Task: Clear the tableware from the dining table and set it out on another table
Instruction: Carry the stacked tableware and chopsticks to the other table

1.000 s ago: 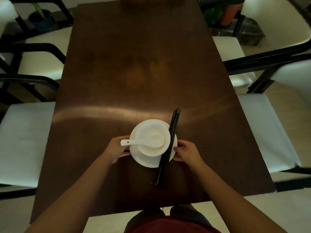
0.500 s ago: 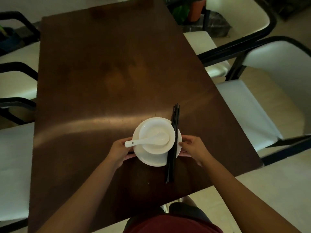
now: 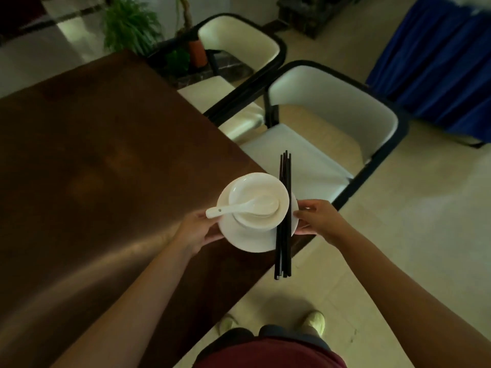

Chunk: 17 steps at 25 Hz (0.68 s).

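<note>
Left hand grips the near-left rim of a white plate while the right hand pinches its right rim, thumb on top and fingers curled beneath, the two holding the stack over the right corner of the brown surface. A white bowl sits on the plate, and a white spoon lies in the bowl with its handle pointing left, out over the rim toward the left hand. A bundle of black chopsticks lies across the plate's right side, just beside the bowl, running away from the person; both ends overhang the plate, the far tips showing against a chair seat and the near ends against the floor. To the right of the surface stand two white chairs with black frames, the nearer chair just beyond the plate and the farther chair behind it. Green plants and a terracotta pot stand past the surface's far corner. A blue cloth hangs at the upper right. Below, the person's red shirt and pale shoes show on the tiled floor, close to the surface's near edge.
</note>
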Motion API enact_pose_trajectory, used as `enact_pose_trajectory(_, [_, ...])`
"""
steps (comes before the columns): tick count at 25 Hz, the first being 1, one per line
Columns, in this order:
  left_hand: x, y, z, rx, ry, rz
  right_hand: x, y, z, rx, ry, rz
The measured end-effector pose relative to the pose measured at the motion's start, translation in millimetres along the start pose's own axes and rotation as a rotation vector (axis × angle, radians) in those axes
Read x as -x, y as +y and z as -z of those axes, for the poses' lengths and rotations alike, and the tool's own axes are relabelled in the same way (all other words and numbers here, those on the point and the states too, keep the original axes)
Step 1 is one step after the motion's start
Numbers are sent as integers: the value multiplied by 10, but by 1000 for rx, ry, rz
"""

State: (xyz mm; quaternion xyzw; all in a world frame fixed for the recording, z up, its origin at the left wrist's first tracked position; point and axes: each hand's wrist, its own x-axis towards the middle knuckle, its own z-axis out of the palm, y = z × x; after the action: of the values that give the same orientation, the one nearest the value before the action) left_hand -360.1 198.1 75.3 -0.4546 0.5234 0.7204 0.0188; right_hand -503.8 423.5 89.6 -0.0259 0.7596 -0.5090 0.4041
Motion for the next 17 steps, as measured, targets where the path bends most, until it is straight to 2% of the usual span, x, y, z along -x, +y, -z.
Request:
enact_pose_trajectory(9, [-53,71,-2172,-70,-223,-52,420,210,2157,-80,156,8])
enact_pose_trajectory(17, [-194,335,-4235,-230,-406,-78,587,530,3926,-215,362,-28])
